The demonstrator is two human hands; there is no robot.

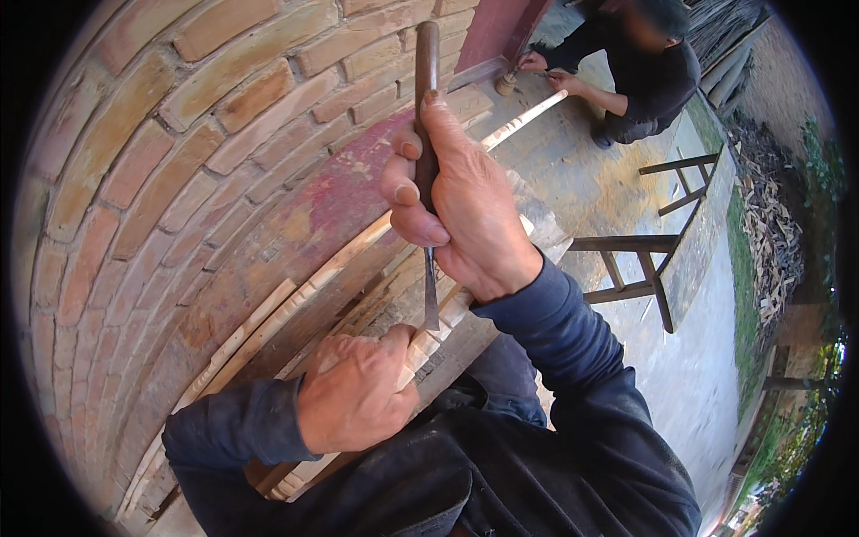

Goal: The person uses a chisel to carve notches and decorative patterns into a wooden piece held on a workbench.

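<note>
Notched wooden strip [420,353] slants lower-left to upper-right, your left hand [353,394] clamped round it; your right hand [474,197] is wrapped round the chisel [430,286], blade pointing down at the strip just past your left thumb.

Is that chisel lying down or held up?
Held up: the right hand grips the chisel by its handle, blade end at the notched wooden strip.

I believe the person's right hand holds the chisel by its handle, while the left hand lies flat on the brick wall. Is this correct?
Not entirely: the left hand grips the pale carved wood, as the head view shows. The right hand does hold the chisel by its handle.
</note>
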